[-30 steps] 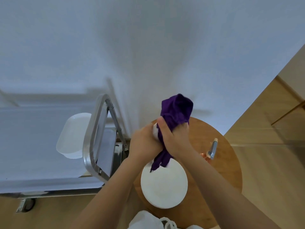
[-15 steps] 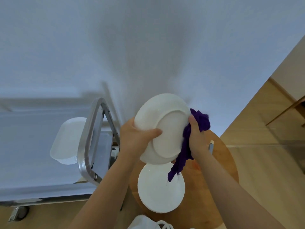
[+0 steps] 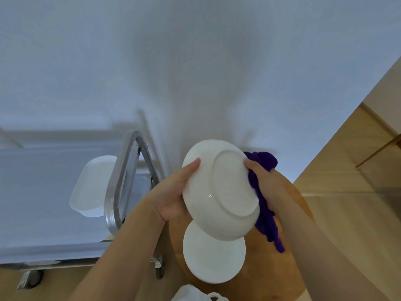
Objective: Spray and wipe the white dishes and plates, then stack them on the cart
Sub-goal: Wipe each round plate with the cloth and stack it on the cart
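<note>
A white round plate (image 3: 219,187) is held up in the air with its underside and foot ring facing me. My left hand (image 3: 173,192) grips its left rim, thumb on the underside. My right hand (image 3: 262,177) holds a purple cloth (image 3: 265,216) against the plate's right edge; most of the cloth hangs behind and below the plate. Below, a stack of white round plates (image 3: 213,259) rests on the round wooden table (image 3: 288,263). White rectangular dishes (image 3: 93,187) are stacked on the cart's top (image 3: 32,192).
The cart's metal handle (image 3: 118,181) stands between the dishes and the table, with a caster (image 3: 159,271) below. A white wall lies ahead. White plastic (image 3: 195,295) shows at the bottom edge. Wooden floor spreads to the right.
The plate has been turned from edge-on behind the cloth to underside facing me and rotated. The right hand with the cloth moved from over the plate to its right edge.
</note>
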A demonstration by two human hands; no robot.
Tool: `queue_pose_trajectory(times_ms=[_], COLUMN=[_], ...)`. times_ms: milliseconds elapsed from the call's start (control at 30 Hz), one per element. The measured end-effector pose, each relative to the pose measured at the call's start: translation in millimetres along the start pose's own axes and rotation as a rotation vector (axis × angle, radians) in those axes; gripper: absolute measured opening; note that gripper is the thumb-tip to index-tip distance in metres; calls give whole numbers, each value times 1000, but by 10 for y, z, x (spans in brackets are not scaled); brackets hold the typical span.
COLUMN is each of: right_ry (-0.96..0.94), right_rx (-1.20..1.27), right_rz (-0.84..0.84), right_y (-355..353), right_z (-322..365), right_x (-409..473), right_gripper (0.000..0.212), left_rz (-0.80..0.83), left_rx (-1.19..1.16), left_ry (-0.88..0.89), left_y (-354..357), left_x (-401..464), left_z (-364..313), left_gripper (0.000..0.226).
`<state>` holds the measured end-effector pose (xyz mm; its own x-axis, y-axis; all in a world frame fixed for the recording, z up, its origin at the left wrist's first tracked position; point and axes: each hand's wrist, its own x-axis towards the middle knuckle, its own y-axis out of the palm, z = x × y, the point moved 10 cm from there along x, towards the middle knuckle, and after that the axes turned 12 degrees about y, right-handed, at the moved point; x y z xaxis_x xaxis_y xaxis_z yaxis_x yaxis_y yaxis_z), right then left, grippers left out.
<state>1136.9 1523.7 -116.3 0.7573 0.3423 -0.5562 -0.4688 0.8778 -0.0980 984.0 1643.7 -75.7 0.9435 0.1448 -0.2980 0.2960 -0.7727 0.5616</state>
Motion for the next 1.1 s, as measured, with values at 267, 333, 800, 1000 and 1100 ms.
queue_pose_trajectory(times_ms=[267,333,800,1000,1100], right_ry=[5,51,-151,12,53], right_rx=[142,187,365,349,303], right_rz=[-80,-128,-6,234,282], right_y=[259,326,589,642,662], right_z=[-219,-368,32,270,327], right_x=[-150,-162,-408,-365,-344], right_gripper=[31,36,29,42,46], left_rz=[-332,-406,-407,-276,-279], left_rx=[-55,-33,507,469,382], left_ry=[249,277,507,449,436], left_y=[-158,-156,320,324,321], left_x=[181,224,192,162,166], left_z=[-179,-145,-24,151,164], left_gripper=[30,32,25,10,10])
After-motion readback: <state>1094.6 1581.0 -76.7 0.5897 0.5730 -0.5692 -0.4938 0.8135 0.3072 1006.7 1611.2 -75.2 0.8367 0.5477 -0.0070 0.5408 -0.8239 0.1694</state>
